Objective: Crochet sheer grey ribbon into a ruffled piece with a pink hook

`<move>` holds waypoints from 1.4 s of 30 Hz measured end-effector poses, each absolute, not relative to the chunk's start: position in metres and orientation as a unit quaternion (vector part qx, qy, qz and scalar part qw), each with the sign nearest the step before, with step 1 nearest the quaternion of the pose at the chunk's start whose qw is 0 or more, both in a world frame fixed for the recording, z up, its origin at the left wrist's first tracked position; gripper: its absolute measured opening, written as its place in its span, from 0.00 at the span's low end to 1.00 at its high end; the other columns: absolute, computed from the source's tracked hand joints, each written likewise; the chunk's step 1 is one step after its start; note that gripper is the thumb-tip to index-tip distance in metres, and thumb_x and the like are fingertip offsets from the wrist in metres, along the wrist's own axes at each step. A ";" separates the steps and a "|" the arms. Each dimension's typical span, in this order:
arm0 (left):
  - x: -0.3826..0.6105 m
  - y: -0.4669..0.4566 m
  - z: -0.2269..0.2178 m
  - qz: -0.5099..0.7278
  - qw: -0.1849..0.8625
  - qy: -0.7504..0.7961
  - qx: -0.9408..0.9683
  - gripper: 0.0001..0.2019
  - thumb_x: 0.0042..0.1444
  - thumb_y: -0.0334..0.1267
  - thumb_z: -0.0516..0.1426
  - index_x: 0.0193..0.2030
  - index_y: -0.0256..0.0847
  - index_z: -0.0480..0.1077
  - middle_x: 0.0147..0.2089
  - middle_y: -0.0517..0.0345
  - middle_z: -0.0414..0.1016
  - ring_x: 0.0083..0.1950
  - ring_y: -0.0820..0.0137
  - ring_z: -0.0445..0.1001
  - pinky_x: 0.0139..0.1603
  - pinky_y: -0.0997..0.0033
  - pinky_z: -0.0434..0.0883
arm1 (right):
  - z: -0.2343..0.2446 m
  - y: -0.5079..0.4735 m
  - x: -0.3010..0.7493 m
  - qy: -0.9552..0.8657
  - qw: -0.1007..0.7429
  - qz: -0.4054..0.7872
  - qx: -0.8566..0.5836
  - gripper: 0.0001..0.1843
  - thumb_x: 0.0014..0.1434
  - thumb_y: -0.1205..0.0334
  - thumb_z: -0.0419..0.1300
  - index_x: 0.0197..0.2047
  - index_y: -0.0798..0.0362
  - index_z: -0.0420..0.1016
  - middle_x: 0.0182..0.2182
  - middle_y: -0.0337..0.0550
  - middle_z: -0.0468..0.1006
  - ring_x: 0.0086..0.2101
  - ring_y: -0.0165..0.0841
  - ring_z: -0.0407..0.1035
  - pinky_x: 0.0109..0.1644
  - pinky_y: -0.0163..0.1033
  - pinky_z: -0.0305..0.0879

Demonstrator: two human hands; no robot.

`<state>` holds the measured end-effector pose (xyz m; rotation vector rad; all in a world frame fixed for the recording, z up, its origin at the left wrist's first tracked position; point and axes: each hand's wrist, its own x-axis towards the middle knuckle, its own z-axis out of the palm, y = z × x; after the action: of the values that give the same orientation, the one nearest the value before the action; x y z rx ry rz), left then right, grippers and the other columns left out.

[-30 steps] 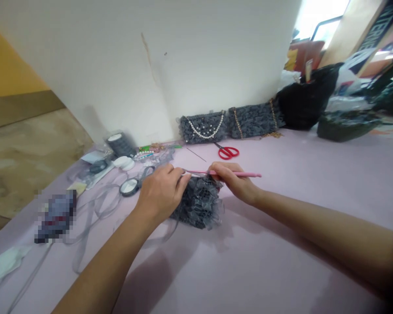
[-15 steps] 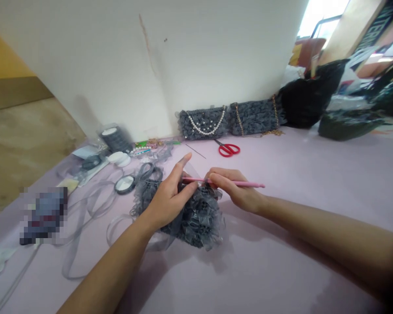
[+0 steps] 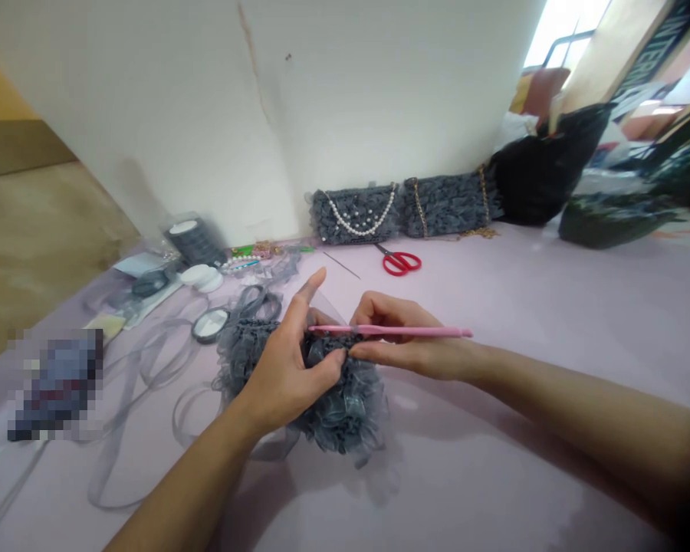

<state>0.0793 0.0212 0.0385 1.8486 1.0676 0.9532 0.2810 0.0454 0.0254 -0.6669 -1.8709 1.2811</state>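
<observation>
A grey ruffled ribbon crochet piece [image 3: 345, 418] rests on the table, its top edge gripped by my left hand [image 3: 284, 376]. That hand's index finger points up, with sheer ribbon stretched from it toward the hook. In my right hand [image 3: 431, 356] is a pink crochet hook [image 3: 431, 331], lying level along the piece's upper edge, its tip pointing left. The right thumb and fingertips meet close to the left thumb at the stitches. Loose grey ribbon [image 3: 118, 429] curls over the table to the left.
Red-handled scissors [image 3: 402, 263] and a thin needle [image 3: 342, 265] lie beyond my hands. Two grey ruffled bags [image 3: 359, 215] stand against the wall. Ribbon spools [image 3: 195, 241] sit at left. A black plastic bag [image 3: 546, 169] is at back right.
The hook has shifted slightly down, with more of its tip showing on the left. My right thumb has dropped from over the hook to below it. The view has tilted slightly.
</observation>
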 end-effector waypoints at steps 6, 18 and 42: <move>0.079 0.024 0.037 0.391 0.440 0.418 0.692 0.43 0.54 0.32 0.58 0.72 0.48 0.41 0.36 0.61 0.70 0.34 0.74 0.68 0.36 0.74 0.66 | 0.032 0.047 0.286 -0.776 0.328 0.483 -0.237 0.17 0.57 0.57 0.66 0.37 0.53 0.60 0.29 0.32 0.61 0.27 0.23 0.54 0.27 0.30 0.53; 0.082 0.018 0.033 0.439 0.498 0.400 0.631 0.38 0.57 0.41 0.59 0.71 0.48 0.47 0.34 0.61 0.72 0.32 0.72 0.69 0.33 0.73 0.64 | 0.037 0.045 0.289 -0.791 0.314 0.468 -0.236 0.20 0.71 0.56 0.45 0.29 0.55 0.62 0.27 0.36 0.65 0.30 0.26 0.61 0.36 0.33 0.59; 0.076 0.019 0.040 0.322 0.549 0.396 0.662 0.48 0.53 0.34 0.63 0.73 0.56 0.38 0.41 0.59 0.72 0.36 0.72 0.72 0.36 0.73 0.67 | 0.032 0.051 0.286 -0.723 0.336 0.555 -0.237 0.22 0.68 0.52 0.47 0.25 0.55 0.63 0.23 0.35 0.66 0.23 0.24 0.64 0.29 0.33 0.61</move>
<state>0.0758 0.0189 0.0396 1.5670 0.9373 0.7626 0.2862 0.0513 0.0316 -0.6182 -1.8850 1.4483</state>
